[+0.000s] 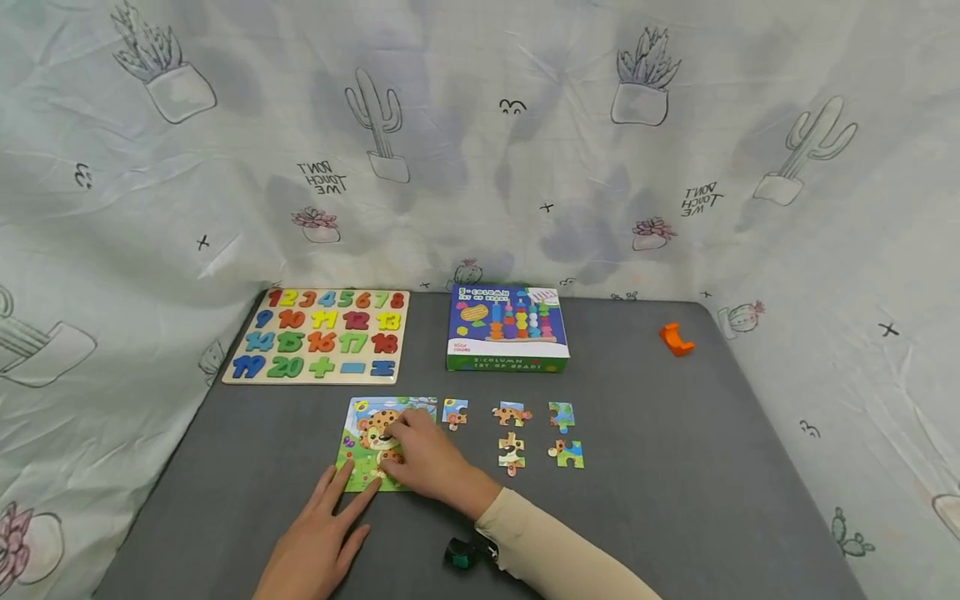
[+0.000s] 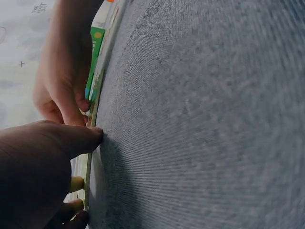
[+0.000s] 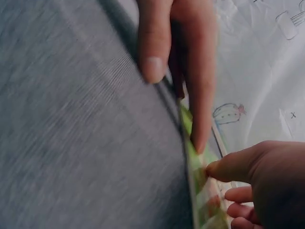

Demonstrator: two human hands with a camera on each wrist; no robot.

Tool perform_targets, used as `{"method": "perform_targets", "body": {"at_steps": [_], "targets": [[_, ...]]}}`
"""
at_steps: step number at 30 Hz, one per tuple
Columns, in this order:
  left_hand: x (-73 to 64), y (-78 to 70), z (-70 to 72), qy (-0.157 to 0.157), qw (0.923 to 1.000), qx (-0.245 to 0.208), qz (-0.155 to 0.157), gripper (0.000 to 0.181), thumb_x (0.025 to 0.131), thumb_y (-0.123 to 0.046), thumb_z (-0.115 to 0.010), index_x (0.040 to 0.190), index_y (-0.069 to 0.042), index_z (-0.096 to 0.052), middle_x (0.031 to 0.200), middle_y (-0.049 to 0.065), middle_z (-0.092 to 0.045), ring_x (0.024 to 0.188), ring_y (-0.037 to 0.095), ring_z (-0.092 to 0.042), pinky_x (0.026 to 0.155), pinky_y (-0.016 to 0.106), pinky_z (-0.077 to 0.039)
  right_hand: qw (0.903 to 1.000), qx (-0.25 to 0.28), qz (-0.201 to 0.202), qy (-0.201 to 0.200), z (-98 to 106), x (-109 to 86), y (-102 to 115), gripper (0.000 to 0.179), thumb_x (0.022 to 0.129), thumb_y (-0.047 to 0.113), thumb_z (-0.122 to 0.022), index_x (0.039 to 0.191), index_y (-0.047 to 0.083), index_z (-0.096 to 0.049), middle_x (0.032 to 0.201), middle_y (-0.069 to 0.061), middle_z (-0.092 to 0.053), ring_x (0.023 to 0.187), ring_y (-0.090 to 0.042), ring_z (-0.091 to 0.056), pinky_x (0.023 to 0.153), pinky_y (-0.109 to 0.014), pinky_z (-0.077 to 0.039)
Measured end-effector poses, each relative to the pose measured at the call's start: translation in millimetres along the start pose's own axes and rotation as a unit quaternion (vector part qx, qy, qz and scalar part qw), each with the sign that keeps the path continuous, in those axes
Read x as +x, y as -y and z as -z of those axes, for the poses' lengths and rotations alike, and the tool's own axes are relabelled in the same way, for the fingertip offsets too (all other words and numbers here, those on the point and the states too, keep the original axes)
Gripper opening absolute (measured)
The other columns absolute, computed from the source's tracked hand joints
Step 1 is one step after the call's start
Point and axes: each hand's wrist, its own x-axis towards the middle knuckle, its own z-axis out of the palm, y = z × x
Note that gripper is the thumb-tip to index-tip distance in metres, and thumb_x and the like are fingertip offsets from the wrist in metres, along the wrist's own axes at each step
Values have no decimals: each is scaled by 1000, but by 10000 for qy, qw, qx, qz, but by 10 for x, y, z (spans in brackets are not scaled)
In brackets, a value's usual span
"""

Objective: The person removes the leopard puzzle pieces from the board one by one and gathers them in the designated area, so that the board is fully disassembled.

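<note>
A jigsaw puzzle board [image 1: 360, 475] with a spotted cartoon animal lies on the dark grey tabletop. My left hand [image 1: 318, 533] spreads its straight fingers over the board's near left edge; in the left wrist view its thumb [image 2: 88, 139] lies along the rim. Above the middle of the picture, my right hand [image 1: 431, 454] bends down, thumb and index finger set apart across a puzzle piece [image 1: 390, 455] there. The hand covers the board's right part. Several loose puzzle pieces lie to the right, among them a flower-cornered piece [image 1: 453, 412] and a green-blue piece [image 1: 567, 453].
Behind the puzzle stand a wooden number board [image 1: 345, 367] at left and a blue bead-set box [image 1: 506, 362]. An orange plastic piece [image 1: 677, 340] lies far right. A small black device [image 1: 461, 554] shows by the right sleeve [image 1: 555, 542]. Printed cloth [image 1: 480, 150] hangs around the table.
</note>
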Motion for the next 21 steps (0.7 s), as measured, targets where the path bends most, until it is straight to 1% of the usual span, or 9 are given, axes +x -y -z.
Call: {"method": "perform_targets", "body": {"at_steps": [3,7,9,14,18,21], "targets": [[1,6,-25,25,10000,67,33,62,101,-35,-80,158,-24,-61,171,21,-36,154,53,-34,99,63,-56,9999,105,-69,-11,-17,18,22,31,100,31,-81,125,13,-77,114,1,-62,104,-14,-55,86,-24,-52],[12,-10,-31,53,9999,71,88,61,100,-36,-80,158,-24,-61,170,22,-36,154,53,-33,98,64,-57,9996,239,-155,25,-16,59,42,28,98,25,-81,122,11,-77,108,1,-61,97,-14,-54,80,-24,-51],[16,-21,-19,59,9999,53,123,61,101,-36,-80,157,-23,-62,170,22,-37,154,53,-33,96,64,-57,9993,289,-223,60,-6,82,55,27,98,24,-81,120,11,-76,107,1,-61,96,-13,-54,79,-23,-50],[11,-33,1,40,9999,31,156,58,101,-35,-80,155,-22,-64,169,22,-38,154,53,-33,92,63,-59,9980,503,-359,137,6,130,95,18,96,20,-80,111,12,-75,103,3,-60,94,-13,-55,78,-22,-50],[9,-30,-7,67,9998,19,164,58,101,-34,-80,155,-24,-64,170,21,-37,154,52,-33,92,63,-59,9973,583,-442,103,0,125,128,20,95,16,-78,114,9,-76,104,2,-62,95,-13,-56,79,-23,-51],[7,-28,-3,65,9999,2,151,58,101,-34,-80,156,-24,-64,170,22,-36,154,52,-32,94,63,-59,9988,381,-299,-3,-7,122,146,22,96,13,-76,117,8,-78,103,0,-63,91,-13,-55,77,-23,-50]]}}
